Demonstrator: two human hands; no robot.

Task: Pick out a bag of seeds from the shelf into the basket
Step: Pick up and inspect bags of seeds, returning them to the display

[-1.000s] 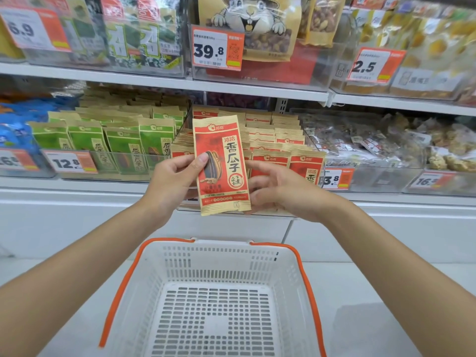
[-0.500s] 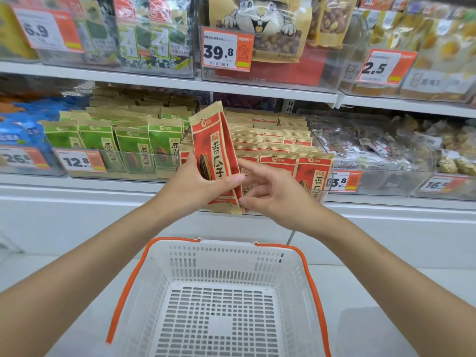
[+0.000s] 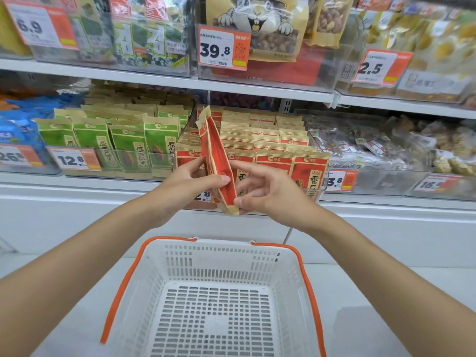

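The flat red-and-kraft paper bag of seeds [image 3: 216, 155] is clear of the white shelf [image 3: 77, 186], edge-on between both hands. The left hand [image 3: 185, 186] wraps its lower half and the right hand [image 3: 270, 194] pinches the bottom corner. It looks light, thin and crinkly, maybe slick, so I'd grip the flat faces. The white slotted plastic basket with orange rim [image 3: 219, 256] sits right below the hands.

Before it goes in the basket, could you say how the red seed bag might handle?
Probably light: the red seed bag stands edge-on in a fingertip pinch. Likely stiff: its top shows no droop. Flat, so unlikely to roll.
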